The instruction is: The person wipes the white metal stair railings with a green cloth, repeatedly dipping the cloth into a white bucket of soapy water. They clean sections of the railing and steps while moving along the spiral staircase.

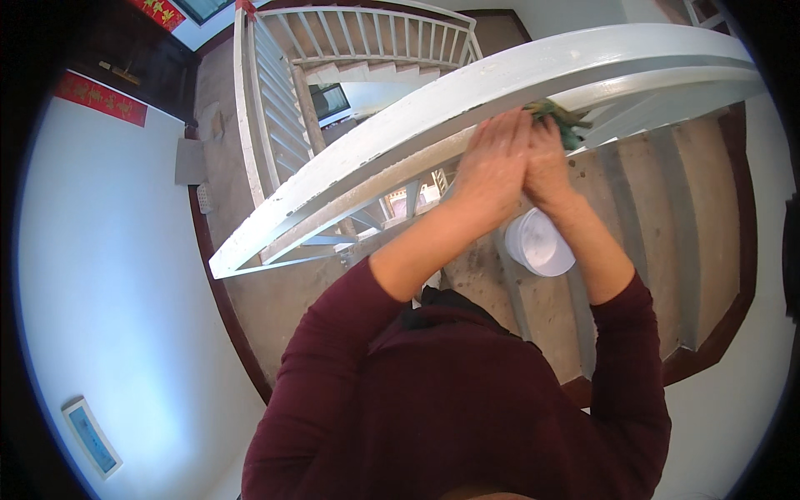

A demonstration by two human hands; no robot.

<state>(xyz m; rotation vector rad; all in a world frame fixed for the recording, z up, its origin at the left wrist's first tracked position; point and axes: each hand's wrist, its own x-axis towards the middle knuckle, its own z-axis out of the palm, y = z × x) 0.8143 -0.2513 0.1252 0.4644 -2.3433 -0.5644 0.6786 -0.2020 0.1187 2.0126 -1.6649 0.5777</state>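
Note:
My left hand (494, 159) and my right hand (548, 164) lie side by side on the lower rail of a white stair railing (387, 137), just below its broad handrail. A dark green and yellowish cloth (565, 125) sticks out beyond the fingers of my right hand. That hand presses on the cloth; how far its fingers close around it is hidden. No object shows in my left hand, whose fingers lie flat and close together. Below my forearms, a white plastic bucket (540, 244) stands on a stair step, with something pale inside.
Steps with grey edges (650, 206) run along the right. Beyond the railing lie an open stairwell and another white balustrade (375, 34). A dark door (131, 56) with red banners is at the upper left. A cardboard piece (190, 161) leans by the left wall.

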